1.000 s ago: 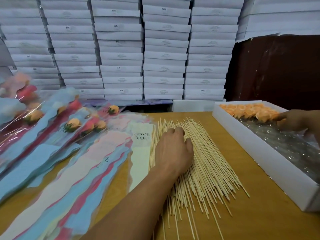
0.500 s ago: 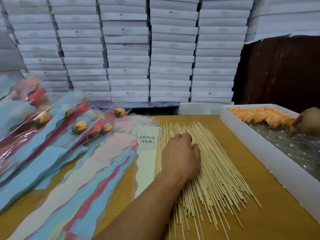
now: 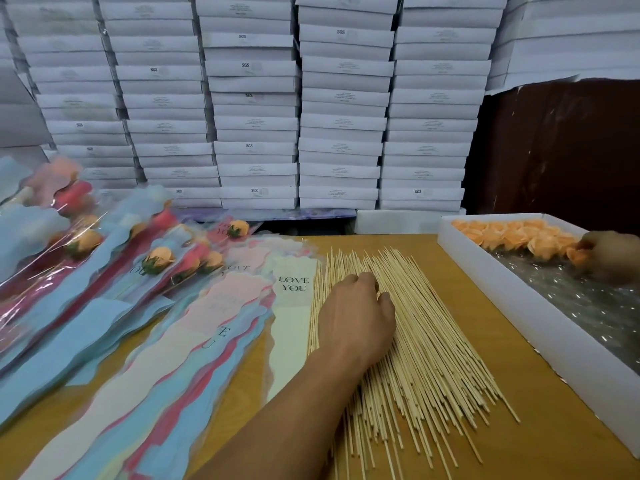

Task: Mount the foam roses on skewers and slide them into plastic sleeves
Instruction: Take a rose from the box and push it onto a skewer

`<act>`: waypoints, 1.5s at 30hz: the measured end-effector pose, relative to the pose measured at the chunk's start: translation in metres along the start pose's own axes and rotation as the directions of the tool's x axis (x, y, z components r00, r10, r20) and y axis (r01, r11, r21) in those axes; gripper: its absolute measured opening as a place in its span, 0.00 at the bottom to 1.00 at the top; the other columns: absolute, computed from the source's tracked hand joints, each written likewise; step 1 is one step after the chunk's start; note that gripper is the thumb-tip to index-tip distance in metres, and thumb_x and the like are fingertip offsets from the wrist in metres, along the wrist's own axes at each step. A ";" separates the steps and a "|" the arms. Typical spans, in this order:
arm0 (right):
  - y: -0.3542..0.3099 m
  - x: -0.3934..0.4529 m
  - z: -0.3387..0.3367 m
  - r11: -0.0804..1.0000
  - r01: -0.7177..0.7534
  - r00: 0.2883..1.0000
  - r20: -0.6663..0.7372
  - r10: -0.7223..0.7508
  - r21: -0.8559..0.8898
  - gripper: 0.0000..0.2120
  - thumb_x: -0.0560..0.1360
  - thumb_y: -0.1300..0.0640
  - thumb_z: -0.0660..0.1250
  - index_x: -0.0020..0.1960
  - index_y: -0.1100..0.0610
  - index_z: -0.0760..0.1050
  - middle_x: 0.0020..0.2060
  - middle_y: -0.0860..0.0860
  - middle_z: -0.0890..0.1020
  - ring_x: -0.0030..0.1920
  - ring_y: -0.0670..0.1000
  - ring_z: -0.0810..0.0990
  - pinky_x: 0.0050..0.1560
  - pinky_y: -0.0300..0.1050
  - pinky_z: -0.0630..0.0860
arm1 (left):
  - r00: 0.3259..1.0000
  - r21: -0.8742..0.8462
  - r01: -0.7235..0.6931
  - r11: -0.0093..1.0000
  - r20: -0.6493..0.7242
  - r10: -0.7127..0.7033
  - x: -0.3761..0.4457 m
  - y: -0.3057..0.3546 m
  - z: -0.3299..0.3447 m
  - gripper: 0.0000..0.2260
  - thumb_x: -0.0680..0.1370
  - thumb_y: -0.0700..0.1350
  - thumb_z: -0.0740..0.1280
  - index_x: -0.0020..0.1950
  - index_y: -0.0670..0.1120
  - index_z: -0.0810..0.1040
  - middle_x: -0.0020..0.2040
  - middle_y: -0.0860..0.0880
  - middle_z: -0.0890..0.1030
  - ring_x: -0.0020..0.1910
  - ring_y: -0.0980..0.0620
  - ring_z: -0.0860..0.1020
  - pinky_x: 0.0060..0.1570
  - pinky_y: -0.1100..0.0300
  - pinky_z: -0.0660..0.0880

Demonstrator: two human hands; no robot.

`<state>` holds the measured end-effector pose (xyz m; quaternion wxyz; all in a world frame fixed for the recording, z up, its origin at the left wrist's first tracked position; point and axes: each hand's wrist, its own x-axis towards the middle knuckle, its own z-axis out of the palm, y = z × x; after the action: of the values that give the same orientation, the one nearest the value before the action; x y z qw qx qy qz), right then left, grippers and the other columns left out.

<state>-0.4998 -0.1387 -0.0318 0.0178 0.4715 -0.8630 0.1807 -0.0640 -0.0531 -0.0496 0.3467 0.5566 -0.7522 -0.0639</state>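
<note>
A fanned pile of bamboo skewers [image 3: 426, 341] lies in the middle of the wooden table. My left hand [image 3: 356, 317] rests on the pile's left part, its fingers curled down and its thumb drawn against them, pinching at the skewers; the fingertips are hidden. Orange foam roses [image 3: 509, 233] fill the far end of a white box [image 3: 519, 306] on the right. At the frame's right edge my right hand [image 3: 609, 251] pinches the nearest orange rose [image 3: 576, 255]. Empty "LOVE YOU" plastic sleeves [image 3: 294, 306] lie left of the skewers.
Finished sleeved roses [image 3: 156, 261] are heaped at the left on pink and blue sleeves. Bubble wrap [image 3: 595, 303] lines the near part of the box. Stacks of white cartons [image 3: 343, 109] form a wall behind the table, with a dark panel [image 3: 561, 147] at right.
My right hand has shifted along the row of roses toward the frame's right edge and now pinches one. My left hand stays curled on the skewers.
</note>
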 end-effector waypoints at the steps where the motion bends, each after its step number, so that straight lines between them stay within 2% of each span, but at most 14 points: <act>1: -0.002 -0.002 0.001 1.000 -0.007 1.000 0.028 0.007 0.001 0.14 0.73 0.60 0.77 0.56 0.59 0.79 0.54 0.65 0.80 0.52 0.66 0.78 0.56 0.60 0.78 | 1.000 -0.002 0.003 1.000 0.002 -0.003 0.000 0.000 0.000 0.10 0.82 0.51 0.60 0.53 0.47 0.76 0.50 0.50 0.77 0.49 0.49 0.75 0.47 0.52 0.76; 5: -0.009 0.002 -0.009 0.981 -0.048 0.983 -0.165 0.080 0.188 0.07 0.75 0.56 0.73 0.44 0.56 0.75 0.48 0.65 0.81 0.49 0.66 0.80 0.53 0.59 0.79 | 1.000 -0.017 0.008 1.000 0.017 -0.008 0.001 0.000 0.001 0.09 0.82 0.50 0.60 0.53 0.47 0.76 0.49 0.50 0.77 0.49 0.49 0.75 0.48 0.52 0.76; 9: -0.054 -0.019 -0.051 0.855 -0.021 0.963 -0.218 0.156 0.518 0.11 0.73 0.54 0.72 0.48 0.60 0.76 0.46 0.60 0.81 0.44 0.59 0.80 0.44 0.50 0.79 | 1.000 -0.047 0.020 0.999 -0.008 -0.020 0.003 -0.003 0.001 0.08 0.81 0.50 0.61 0.52 0.47 0.76 0.49 0.50 0.78 0.49 0.49 0.76 0.47 0.54 0.74; 12: -0.108 -0.066 -0.088 0.850 0.180 0.973 -0.215 -0.081 0.495 0.03 0.77 0.61 0.73 0.50 0.59 0.82 0.36 0.56 0.83 0.33 0.55 0.82 0.35 0.46 0.79 | 0.998 -0.153 0.028 0.988 -0.043 -0.035 0.005 -0.006 -0.001 0.12 0.81 0.51 0.63 0.61 0.47 0.76 0.53 0.50 0.80 0.51 0.50 0.77 0.51 0.53 0.75; 16: -0.174 -0.156 -0.094 0.834 0.395 0.908 -0.027 -0.418 0.386 0.05 0.76 0.61 0.72 0.44 0.53 0.83 0.28 0.50 0.84 0.26 0.49 0.82 0.28 0.45 0.78 | 0.998 -0.382 -0.024 0.924 -0.069 -0.003 0.007 -0.006 -0.005 0.23 0.78 0.54 0.70 0.71 0.51 0.72 0.54 0.52 0.80 0.49 0.54 0.78 0.54 0.56 0.76; 20: -0.218 -0.221 -0.064 0.799 0.487 0.846 0.037 -0.532 0.352 0.08 0.75 0.57 0.71 0.39 0.48 0.78 0.36 0.48 0.84 0.34 0.47 0.81 0.36 0.44 0.77 | 0.997 -0.552 -0.072 0.831 -0.069 0.040 0.005 -0.001 -0.008 0.24 0.73 0.50 0.76 0.68 0.51 0.77 0.50 0.53 0.82 0.48 0.56 0.80 0.50 0.59 0.78; 22: -0.229 -0.233 -0.048 0.779 0.463 0.850 0.036 -0.525 0.424 0.07 0.75 0.57 0.71 0.40 0.49 0.79 0.39 0.51 0.84 0.37 0.49 0.83 0.40 0.46 0.80 | 0.995 -0.552 -0.097 0.828 -0.084 0.061 0.005 0.000 -0.009 0.16 0.73 0.47 0.77 0.60 0.51 0.81 0.45 0.53 0.84 0.44 0.54 0.81 0.47 0.55 0.79; 25: -0.233 -0.234 -0.034 0.734 0.409 0.853 0.059 -0.519 0.543 0.02 0.77 0.55 0.72 0.45 0.50 0.80 0.39 0.51 0.84 0.32 0.46 0.82 0.30 0.40 0.75 | 0.996 -0.549 -0.073 0.833 -0.076 0.037 0.006 -0.007 -0.010 0.12 0.73 0.44 0.76 0.56 0.49 0.83 0.43 0.51 0.85 0.43 0.52 0.82 0.47 0.52 0.78; 29: -0.224 -0.226 -0.017 0.586 0.223 0.925 0.022 -0.380 0.779 0.11 0.81 0.50 0.65 0.50 0.56 0.81 0.36 0.52 0.85 0.26 0.47 0.79 0.27 0.43 0.73 | 0.988 -0.522 -0.003 0.853 -0.136 -0.079 0.014 -0.016 -0.011 0.16 0.74 0.46 0.76 0.61 0.49 0.81 0.46 0.56 0.83 0.44 0.61 0.79 0.46 0.70 0.74; 31: -0.217 -0.219 -0.003 0.754 0.263 0.953 -0.043 -0.299 0.602 0.16 0.81 0.51 0.65 0.42 0.61 0.82 0.33 0.54 0.84 0.30 0.53 0.81 0.33 0.46 0.78 | 0.976 -0.603 0.077 0.794 -0.117 -0.184 0.018 -0.019 -0.010 0.18 0.75 0.48 0.75 0.64 0.49 0.79 0.45 0.59 0.80 0.44 0.64 0.79 0.46 0.72 0.74; 33: -0.217 -0.219 0.011 0.866 0.305 0.943 0.000 -0.332 0.397 0.21 0.79 0.49 0.69 0.32 0.61 0.77 0.26 0.52 0.78 0.28 0.53 0.76 0.31 0.45 0.72 | 0.959 -0.713 0.163 0.681 -0.046 -0.278 0.022 -0.020 -0.009 0.20 0.77 0.48 0.73 0.68 0.49 0.74 0.47 0.54 0.82 0.44 0.57 0.82 0.51 0.58 0.80; 37: -0.233 -0.227 0.029 0.926 0.343 0.927 0.102 -0.361 0.158 0.21 0.73 0.40 0.74 0.35 0.55 0.74 0.32 0.50 0.77 0.33 0.51 0.75 0.30 0.44 0.65 | 0.925 -0.842 0.227 0.490 0.028 -0.379 0.025 -0.024 -0.011 0.18 0.79 0.45 0.70 0.67 0.50 0.70 0.41 0.53 0.83 0.36 0.59 0.84 0.42 0.60 0.79; 40: -0.242 -0.230 0.036 0.926 0.365 0.924 0.085 -0.373 0.093 0.20 0.73 0.44 0.75 0.35 0.54 0.68 0.33 0.50 0.74 0.32 0.50 0.72 0.28 0.44 0.60 | 0.906 -0.913 0.237 0.333 0.083 -0.416 0.028 -0.026 -0.013 0.15 0.79 0.41 0.70 0.62 0.49 0.71 0.34 0.52 0.84 0.34 0.54 0.85 0.36 0.63 0.80; 45: -0.239 -0.224 0.041 0.949 0.266 0.953 0.099 -0.285 0.169 0.15 0.73 0.55 0.74 0.34 0.56 0.70 0.32 0.51 0.76 0.31 0.51 0.73 0.27 0.42 0.62 | 0.893 -0.946 0.241 0.217 0.128 -0.432 0.028 -0.023 -0.014 0.11 0.78 0.39 0.70 0.57 0.48 0.72 0.29 0.54 0.82 0.34 0.51 0.84 0.36 0.60 0.81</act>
<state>-0.1738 -0.0880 -0.0447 -0.0464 0.5975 -0.7715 0.2134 -0.0411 -0.0828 -0.0374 0.6430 0.3969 -0.3972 -0.5209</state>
